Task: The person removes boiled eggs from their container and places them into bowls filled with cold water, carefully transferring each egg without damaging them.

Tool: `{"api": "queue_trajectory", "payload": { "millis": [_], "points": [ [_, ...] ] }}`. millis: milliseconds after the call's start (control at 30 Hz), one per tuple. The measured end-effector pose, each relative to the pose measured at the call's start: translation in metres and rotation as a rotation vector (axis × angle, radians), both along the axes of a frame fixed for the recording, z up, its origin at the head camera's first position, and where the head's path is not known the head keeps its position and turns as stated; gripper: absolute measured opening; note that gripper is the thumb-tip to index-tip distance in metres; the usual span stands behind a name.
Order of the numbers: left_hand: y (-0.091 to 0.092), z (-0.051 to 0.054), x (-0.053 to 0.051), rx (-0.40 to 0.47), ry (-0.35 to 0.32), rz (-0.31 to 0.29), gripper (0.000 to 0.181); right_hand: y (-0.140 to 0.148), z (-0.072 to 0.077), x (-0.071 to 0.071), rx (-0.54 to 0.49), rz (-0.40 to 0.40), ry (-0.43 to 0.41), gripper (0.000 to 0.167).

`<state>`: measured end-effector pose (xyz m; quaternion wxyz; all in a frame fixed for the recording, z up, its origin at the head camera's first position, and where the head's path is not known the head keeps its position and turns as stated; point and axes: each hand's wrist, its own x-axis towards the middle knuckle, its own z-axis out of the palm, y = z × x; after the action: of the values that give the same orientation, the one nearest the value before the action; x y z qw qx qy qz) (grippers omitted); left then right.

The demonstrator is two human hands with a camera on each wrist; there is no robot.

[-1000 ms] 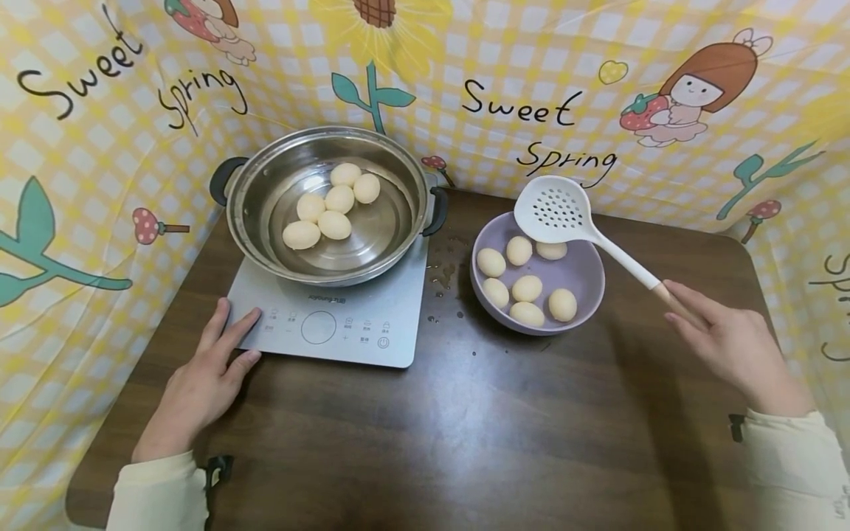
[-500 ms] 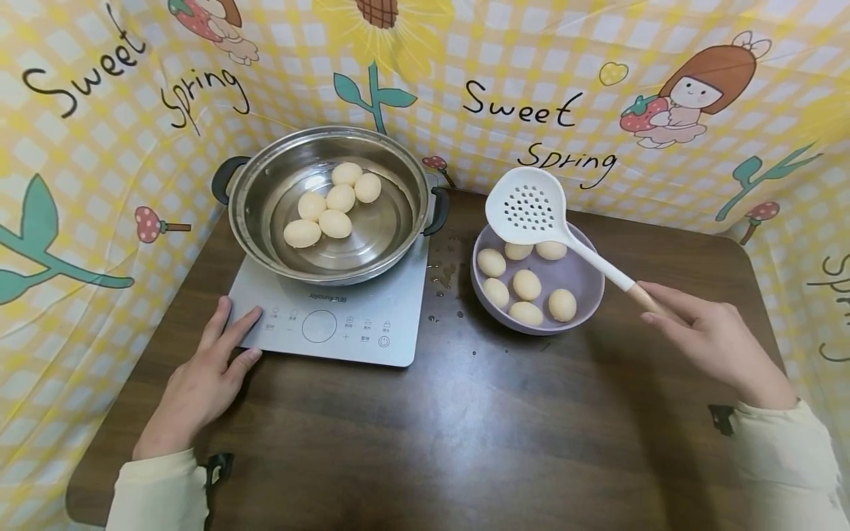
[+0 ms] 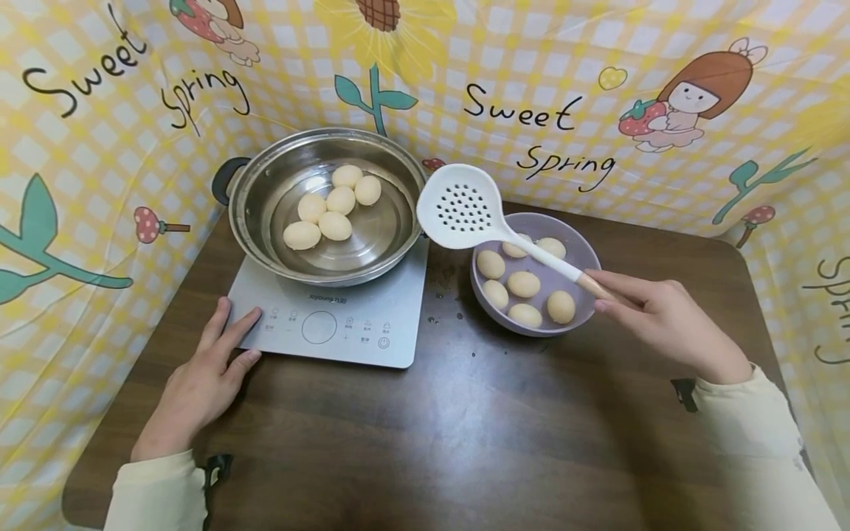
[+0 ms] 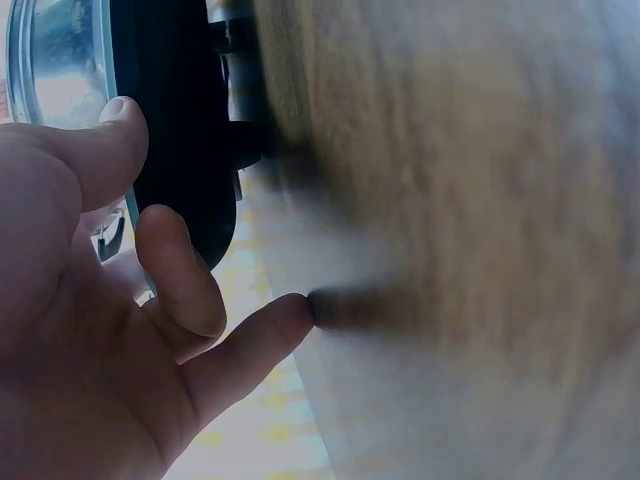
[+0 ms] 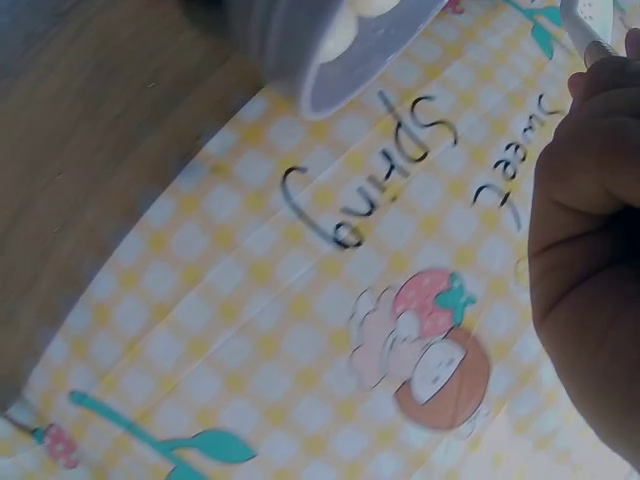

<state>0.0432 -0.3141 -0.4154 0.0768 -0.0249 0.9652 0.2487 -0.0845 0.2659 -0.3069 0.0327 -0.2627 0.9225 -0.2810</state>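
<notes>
My right hand (image 3: pixel 664 317) grips the handle of a white slotted spoon (image 3: pixel 463 206). The spoon's perforated head hangs in the air between the pot and the bowl, with nothing on it. Under its handle stands a purple bowl (image 3: pixel 591 258) with several pale eggs (image 3: pixel 524 284). A steel pot (image 3: pixel 392 258) holds water and several more eggs (image 3: pixel 335 226). It sits on a white induction cooktop (image 3: pixel 398 343). My left hand (image 3: pixel 206 383) touches the cooktop's front left corner with its fingertips; in the left wrist view one finger (image 4: pixel 265 340) reaches down toward the tabletop.
Drops of water (image 3: pixel 441 280) lie on the brown wooden table (image 3: pixel 465 442) between cooktop and bowl. A yellow checked cloth (image 3: pixel 518 44) with printed figures encloses the back and sides. The pot's dark left handle (image 3: pixel 227 179) juts out; the spoon head mostly covers the right one.
My right hand has carried the slotted spoon leftward, from above the bowl to beside the pot's right rim. My left hand stays at the cooktop's corner.
</notes>
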Motion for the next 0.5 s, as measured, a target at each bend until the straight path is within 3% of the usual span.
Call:
{"api": "queue_trajectory", "payload": {
  "millis": [167,500],
  "points": [
    [0.0,0.0,0.0,-0.002,0.0,0.001,0.06,-0.019,0.005,-0.006,-0.01,0.085,-0.004,0.045],
    [0.0,-0.001,0.0,-0.006,-0.011,0.002,0.061,-0.062,0.006,-0.018,-0.031,0.171,0.036,0.043]
  ]
}}
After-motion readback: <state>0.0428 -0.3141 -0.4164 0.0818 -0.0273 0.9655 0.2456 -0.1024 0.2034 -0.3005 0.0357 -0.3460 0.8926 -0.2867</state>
